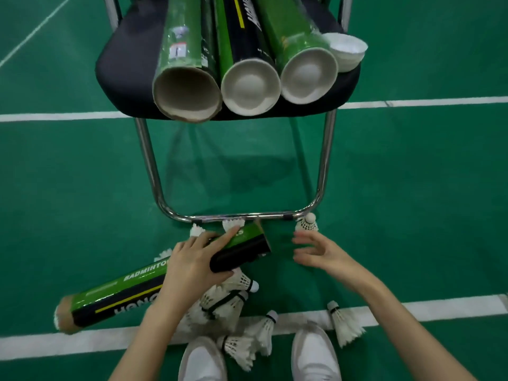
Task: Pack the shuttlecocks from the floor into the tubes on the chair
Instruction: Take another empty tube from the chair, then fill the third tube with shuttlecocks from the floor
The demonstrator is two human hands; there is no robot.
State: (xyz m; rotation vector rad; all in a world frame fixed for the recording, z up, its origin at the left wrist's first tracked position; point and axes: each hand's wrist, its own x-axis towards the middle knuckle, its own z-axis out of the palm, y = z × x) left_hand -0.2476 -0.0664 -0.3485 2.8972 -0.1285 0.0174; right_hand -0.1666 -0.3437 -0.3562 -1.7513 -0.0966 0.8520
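Green tube (154,281) in left hand (189,265); right hand (316,251) empty, spread; 3 tubes (250,86) on chair (123,64).

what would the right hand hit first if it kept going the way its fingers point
Probably the open end of the tube that the left hand holds; the right hand points its fingers left toward it, though depth is unclear.

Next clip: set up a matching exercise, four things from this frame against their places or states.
Things:
1. left hand
2. right hand
3. leftmost tube on chair
4. stack of white caps

States:
A. open end, no cap
B. on the seat's right edge
C. gripping a green-black tube
D. fingers spread, holding nothing

Pairs: 1-C, 2-D, 3-A, 4-B
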